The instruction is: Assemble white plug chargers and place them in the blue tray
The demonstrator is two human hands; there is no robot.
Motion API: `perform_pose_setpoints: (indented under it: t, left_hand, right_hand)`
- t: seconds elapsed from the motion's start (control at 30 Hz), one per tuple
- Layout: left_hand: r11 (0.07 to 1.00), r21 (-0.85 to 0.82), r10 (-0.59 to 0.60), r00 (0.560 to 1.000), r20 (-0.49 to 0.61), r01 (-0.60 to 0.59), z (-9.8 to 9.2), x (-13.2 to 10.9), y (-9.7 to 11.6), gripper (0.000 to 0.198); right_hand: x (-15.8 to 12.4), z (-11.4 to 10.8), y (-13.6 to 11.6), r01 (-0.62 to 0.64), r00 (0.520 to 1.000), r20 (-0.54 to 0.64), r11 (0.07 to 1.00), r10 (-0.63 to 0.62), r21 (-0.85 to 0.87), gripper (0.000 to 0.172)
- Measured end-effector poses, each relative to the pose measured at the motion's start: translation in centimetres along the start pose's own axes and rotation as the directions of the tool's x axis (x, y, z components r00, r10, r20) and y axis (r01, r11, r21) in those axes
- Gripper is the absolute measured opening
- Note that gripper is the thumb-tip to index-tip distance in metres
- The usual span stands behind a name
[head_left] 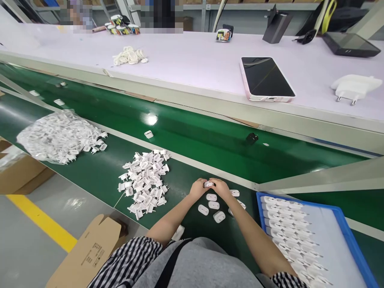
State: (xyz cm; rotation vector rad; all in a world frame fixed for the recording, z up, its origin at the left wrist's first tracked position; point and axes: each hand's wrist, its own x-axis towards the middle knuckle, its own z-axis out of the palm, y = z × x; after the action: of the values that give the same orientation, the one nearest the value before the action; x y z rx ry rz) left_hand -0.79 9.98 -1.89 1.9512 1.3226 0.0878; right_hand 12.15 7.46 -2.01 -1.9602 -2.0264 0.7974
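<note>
My left hand [198,188] and my right hand [221,187] meet over the green bench, fingers curled together on one small white plug adapter [209,184]. Just below the hands lie a few loose white adapters [211,206]. To the left sits a heap of several white plug adapters [145,182]. At the right a blue tray [349,228] holds rows of finished white adapters [289,234].
A clear bag of white adapters [58,136] lies at far left. A green conveyor belt [192,128] carries one white part [149,134] and one black part [252,138]. On the white table behind lie a phone [266,78] and a white charger [354,88]. Cardboard boxes [90,252] stand below.
</note>
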Motion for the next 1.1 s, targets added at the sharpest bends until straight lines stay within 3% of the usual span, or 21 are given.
perform_pose_setpoints:
  t: [0.13,0.27,0.43,0.6,0.73,0.93,1.1]
  left_hand:
    - [0.969,0.238,0.051,0.996,0.066,-0.066,-0.5,0.2,0.7,0.023]
    - [0.905,0.422,-0.035,0.98,0.197,-0.052,-1.3,0.7,1.6,0.023]
    - [0.864,0.485,-0.047,0.937,0.346,-0.136,-1.8,1.8,2.5,0.02]
    - [0.86,0.488,-0.06,0.919,0.389,-0.151,-1.6,2.8,3.1,0.016]
    - [0.871,0.477,-0.053,0.944,0.326,-0.116,-1.5,2.3,2.7,0.022]
    - [0.884,0.466,-0.01,0.994,0.113,-0.044,-0.8,0.5,1.6,0.026]
    - [0.859,0.501,0.046,0.991,0.126,-0.104,-0.4,0.7,1.6,0.02]
  right_hand:
    - [0.4,-0.9,-0.5,0.05,0.99,0.137,0.994,-0.036,-0.099,0.028]
    - [1.0,-2.0,-1.6,0.073,0.964,0.266,0.964,-0.003,-0.256,0.023]
    - [1.5,-2.5,-2.1,0.13,0.943,0.332,0.941,-0.02,-0.313,0.017]
    - [1.7,-2.3,-1.7,0.142,0.938,0.344,0.939,-0.027,-0.313,0.017]
    - [1.9,-2.6,-1.6,0.168,0.933,0.358,0.928,-0.041,-0.331,0.015]
    - [1.1,-2.0,-1.3,0.21,0.949,0.303,0.889,-0.086,-0.407,0.017]
    - [0.7,-0.9,-0.9,0.146,0.972,0.232,0.886,-0.045,-0.44,0.015]
